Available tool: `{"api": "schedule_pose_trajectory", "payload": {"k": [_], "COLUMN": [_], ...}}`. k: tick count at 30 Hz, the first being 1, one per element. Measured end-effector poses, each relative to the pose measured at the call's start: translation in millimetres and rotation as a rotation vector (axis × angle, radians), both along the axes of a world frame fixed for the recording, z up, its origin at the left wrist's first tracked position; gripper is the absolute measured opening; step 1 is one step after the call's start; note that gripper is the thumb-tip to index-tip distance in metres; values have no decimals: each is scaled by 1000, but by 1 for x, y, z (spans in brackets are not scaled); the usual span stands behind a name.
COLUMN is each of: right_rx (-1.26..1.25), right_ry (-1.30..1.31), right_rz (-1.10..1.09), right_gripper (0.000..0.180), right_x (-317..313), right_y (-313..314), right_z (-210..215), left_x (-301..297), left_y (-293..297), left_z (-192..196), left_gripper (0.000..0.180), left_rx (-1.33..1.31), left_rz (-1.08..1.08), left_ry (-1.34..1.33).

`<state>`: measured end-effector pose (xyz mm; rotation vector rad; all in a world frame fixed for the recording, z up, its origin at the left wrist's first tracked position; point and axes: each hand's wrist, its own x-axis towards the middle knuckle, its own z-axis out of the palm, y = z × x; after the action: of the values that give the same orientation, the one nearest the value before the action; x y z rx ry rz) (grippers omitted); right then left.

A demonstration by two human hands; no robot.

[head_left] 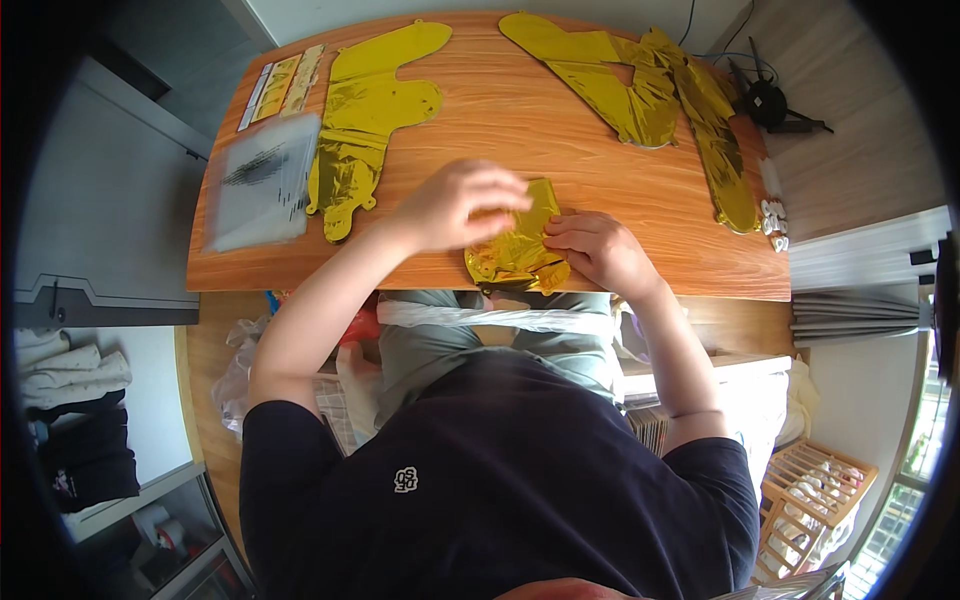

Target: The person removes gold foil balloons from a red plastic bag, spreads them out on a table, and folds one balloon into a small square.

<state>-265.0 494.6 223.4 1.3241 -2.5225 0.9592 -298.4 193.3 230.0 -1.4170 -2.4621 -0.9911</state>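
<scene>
In front of me, at the table's near edge, lies a folded gold foil balloon (540,205), crumpled at its lower end. My left hand (465,205) is over its left side, fingers stretched out and apart from the thumb, smeared a little by motion. Whether those fingertips touch the foil I cannot tell. My right hand (602,252) grips the foil's right edge with bent fingers; its thumb is mostly hidden. Farther off to the left lies a flat, unfolded gold foil balloon (370,105). Two more flat gold balloon pieces (620,90) overlap at the far right.
A clear plastic bag (262,185) of thin dark pieces lies at the left of the wooden table (450,150), below a printed card (280,88). At the right edge are a black device with cables (768,102) and several small white rolls (774,222).
</scene>
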Motion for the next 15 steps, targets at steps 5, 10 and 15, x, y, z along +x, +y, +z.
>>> {"api": "schedule_pose_trajectory", "payload": {"k": [5, 10, 15], "right_rx": [-6, -9, 16], "right_ry": [-29, -37, -33], "right_rz": [-14, -24, -40], "right_gripper": [25, 22, 23], "right_x": [2, 1, 1], "right_y": [-1, 0, 1], "right_z": [3, -1, 0], "left_x": [88, 110, 110], "left_y": [0, 4, 4], "left_z": [6, -19, -27], "left_gripper": [59, 44, 14], "left_rx": [-325, -265, -27], "left_rz": [197, 361, 408], "left_ry": [254, 239, 230]}}
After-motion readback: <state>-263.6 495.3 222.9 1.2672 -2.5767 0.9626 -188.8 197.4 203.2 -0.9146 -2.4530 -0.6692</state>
